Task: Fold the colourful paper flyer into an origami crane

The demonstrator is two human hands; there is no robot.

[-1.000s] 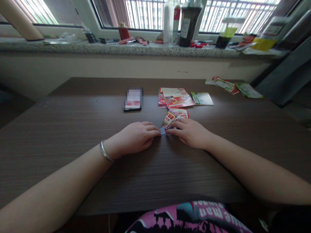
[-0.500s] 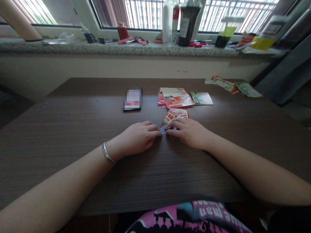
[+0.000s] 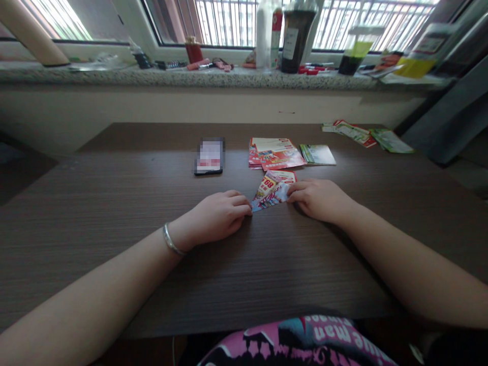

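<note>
A printed paper flyer (image 3: pixel 271 191), folded slantwise so that two edges come to a point, lies on the table in front of me. My left hand (image 3: pixel 220 215) is closed at its pointed left tip, thumb and fingers together on the paper. At the flyer's right edge, my right hand (image 3: pixel 321 200) is closed with its fingertips on the fold; the thumb is partly hidden. Just beyond lies a stack of red and cream flyers (image 3: pixel 280 156), and the folded one nearly touches its near edge.
A small green and white paper stack (image 3: pixel 319 155) sits right of the red flyers. A phone (image 3: pixel 209 156) with a blurred screen lies to the left. More leaflets (image 3: pixel 356 133) are at the far right corner. Bottles and jars line the granite windowsill (image 3: pixel 229 79).
My right hand has slid rightward along the folded flyer to its right edge, uncovering more of the printed flap. My left hand has stayed at the tip.
</note>
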